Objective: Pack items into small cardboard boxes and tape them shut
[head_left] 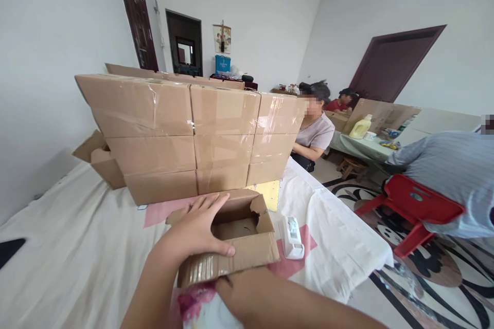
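Note:
A small open cardboard box (247,252) is tilted in front of me, with its inside showing and a torn edge at its right end. My left hand (203,226) grips the left part of this box, thumb on the near wall and fingers spread across the far side. My right hand (231,288) is low against the near side of the box, its fingers hidden from view. Shiny clear tape covers the box's lower left corner. To the right of the box, a white tape dispenser (292,237) rests on the cloth.
Taped cardboard boxes (224,113) form a wall behind the small box. Another open carton (104,162) sits at left. White cloth (332,247) covers my table. A person (314,128) is beyond the boxes; another sits on a red chair (420,205) at right.

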`<state>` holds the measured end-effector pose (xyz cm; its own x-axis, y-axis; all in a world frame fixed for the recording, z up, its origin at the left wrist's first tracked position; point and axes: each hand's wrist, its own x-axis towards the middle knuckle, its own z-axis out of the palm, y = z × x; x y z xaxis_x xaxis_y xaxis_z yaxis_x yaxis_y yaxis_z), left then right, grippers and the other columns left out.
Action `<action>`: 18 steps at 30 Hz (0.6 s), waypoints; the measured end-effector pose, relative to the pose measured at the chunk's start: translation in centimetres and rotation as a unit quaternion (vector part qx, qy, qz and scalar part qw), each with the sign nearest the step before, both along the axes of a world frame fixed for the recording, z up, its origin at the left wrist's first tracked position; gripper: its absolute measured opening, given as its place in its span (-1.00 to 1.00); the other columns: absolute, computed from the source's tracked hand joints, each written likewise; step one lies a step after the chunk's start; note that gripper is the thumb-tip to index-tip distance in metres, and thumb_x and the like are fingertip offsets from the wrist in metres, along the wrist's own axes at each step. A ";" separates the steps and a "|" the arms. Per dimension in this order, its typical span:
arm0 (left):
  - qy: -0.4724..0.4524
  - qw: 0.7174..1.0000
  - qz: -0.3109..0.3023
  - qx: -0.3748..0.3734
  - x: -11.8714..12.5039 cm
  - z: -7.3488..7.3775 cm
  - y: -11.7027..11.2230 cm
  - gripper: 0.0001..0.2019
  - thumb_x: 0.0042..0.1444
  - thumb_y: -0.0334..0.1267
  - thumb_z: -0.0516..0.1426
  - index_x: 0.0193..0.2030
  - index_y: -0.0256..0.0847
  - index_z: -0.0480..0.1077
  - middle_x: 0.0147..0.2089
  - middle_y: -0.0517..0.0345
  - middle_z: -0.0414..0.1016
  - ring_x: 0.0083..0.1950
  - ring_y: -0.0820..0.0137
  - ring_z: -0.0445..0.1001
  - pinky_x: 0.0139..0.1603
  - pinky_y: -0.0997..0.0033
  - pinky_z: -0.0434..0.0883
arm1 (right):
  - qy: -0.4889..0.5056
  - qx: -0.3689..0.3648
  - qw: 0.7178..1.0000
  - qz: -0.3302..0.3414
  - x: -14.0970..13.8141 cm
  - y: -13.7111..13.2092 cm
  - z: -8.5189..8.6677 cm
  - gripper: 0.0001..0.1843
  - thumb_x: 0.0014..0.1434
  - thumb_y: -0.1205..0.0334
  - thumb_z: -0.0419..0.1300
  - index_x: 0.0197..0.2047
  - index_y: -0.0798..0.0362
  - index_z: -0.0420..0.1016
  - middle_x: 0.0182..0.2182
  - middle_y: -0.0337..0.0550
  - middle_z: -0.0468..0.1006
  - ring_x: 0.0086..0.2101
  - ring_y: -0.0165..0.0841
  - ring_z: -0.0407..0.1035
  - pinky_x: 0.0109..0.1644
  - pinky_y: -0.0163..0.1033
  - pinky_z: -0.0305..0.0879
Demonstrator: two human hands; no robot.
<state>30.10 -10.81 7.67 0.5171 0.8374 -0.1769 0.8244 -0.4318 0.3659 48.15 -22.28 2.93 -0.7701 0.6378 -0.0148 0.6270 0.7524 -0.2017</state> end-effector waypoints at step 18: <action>-0.148 0.984 0.058 0.084 -2.8 0.9 -0.5 -0.51 0.31 -0.01 0.01 0.35 0.00 0.25 0.43 0.10 0.28 0.47 0.11 0.12 0.49 -0.13 -0.40 | -0.017 -0.045 0.981 -0.187 3.6 0.8 21.3 -0.41 -0.03 0.07 0.39 0.11 -0.09 0.51 -0.03 -0.01 0.52 -0.07 -0.04 0.44 -0.08 -0.11 0.34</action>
